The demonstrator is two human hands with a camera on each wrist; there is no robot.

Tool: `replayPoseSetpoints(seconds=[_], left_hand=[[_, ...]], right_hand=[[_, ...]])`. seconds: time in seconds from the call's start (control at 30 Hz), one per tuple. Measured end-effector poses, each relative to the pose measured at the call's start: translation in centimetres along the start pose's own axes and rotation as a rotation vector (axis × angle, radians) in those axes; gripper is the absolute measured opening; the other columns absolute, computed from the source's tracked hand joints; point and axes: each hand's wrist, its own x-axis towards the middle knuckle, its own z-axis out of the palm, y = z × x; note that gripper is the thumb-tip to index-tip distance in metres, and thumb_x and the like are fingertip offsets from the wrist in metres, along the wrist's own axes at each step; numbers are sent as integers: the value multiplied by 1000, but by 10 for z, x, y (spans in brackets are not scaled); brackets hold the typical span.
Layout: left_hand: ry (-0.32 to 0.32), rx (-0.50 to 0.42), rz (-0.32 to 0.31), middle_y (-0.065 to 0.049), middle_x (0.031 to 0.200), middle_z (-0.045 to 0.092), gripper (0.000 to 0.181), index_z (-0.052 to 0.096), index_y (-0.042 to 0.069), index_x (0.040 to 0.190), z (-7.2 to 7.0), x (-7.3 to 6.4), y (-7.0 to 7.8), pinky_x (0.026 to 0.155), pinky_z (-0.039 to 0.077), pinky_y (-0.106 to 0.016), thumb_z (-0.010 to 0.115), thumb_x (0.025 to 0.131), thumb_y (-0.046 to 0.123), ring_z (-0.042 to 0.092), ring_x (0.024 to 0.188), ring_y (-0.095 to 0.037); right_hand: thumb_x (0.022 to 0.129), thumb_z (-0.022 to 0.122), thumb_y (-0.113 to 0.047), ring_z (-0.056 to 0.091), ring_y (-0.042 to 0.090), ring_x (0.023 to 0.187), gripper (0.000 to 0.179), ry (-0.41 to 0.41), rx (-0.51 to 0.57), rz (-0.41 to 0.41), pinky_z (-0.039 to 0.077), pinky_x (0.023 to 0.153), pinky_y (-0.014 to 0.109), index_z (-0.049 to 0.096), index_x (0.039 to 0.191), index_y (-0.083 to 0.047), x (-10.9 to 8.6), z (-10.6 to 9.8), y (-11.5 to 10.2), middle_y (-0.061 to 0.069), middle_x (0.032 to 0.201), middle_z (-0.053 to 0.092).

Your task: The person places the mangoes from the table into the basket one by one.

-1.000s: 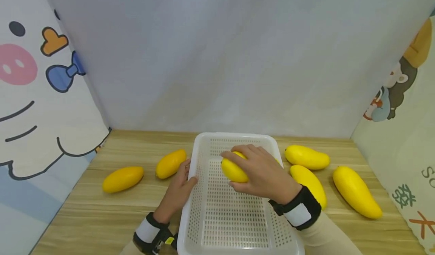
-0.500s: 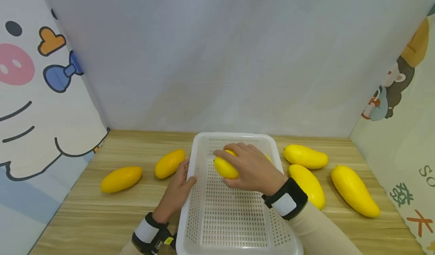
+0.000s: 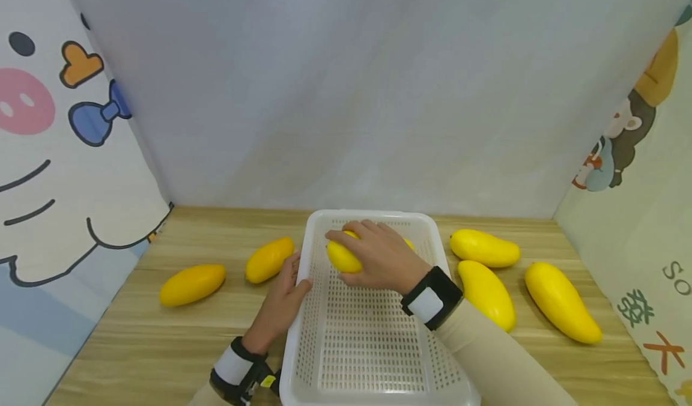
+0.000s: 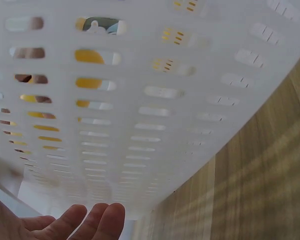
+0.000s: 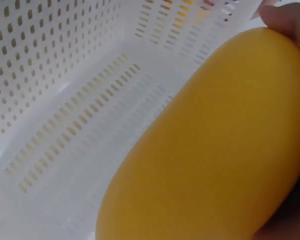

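A white plastic basket (image 3: 373, 358) with perforated walls and floor stands in front of me. My right hand (image 3: 381, 259) grips a yellow mango (image 3: 343, 257) from above, over the far part of the basket; the mango's other end shows past the back of the hand. In the right wrist view the mango (image 5: 205, 145) fills much of the picture, with the perforated basket wall (image 5: 35, 55) behind it. My left hand (image 3: 278, 301) holds the basket's left rim, thumb over the edge. Its fingers (image 4: 107, 222) lie along the outside of the wall in the left wrist view.
Two mangoes lie left of the basket, one (image 3: 269, 260) close to the left hand and one (image 3: 193, 285) further out. Right of it lie three more mangoes (image 3: 485, 248). The wooden tabletop (image 3: 162, 346) ends at a grey backdrop (image 3: 351, 106), with printed panels at both sides.
My right hand has carried the mango leftward and slightly away from me over the basket. The left hand keeps its place at the rim.
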Motion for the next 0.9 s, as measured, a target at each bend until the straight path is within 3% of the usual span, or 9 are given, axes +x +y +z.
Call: replayPoseSetpoints(seconds=[0.53, 0.9], left_hand=[[10, 2, -17, -28, 151, 42, 59, 21, 2, 156, -1, 3, 2, 88, 56, -48, 45, 102, 2, 56, 122, -43], [-1, 0, -11, -28, 149, 44, 58, 21, 2, 156, -1, 3, 1, 85, 57, -47, 45, 103, 1, 58, 119, -44]], right_hand=[[87, 75, -44, 59, 28, 112, 69, -107, -13, 79, 51, 93, 44, 51, 148, -24, 16, 28, 11, 9, 135, 56], [88, 76, -43, 52, 25, 117, 69, -196, -27, 97, 49, 97, 45, 49, 149, -27, 23, 42, 5, 9, 137, 53]])
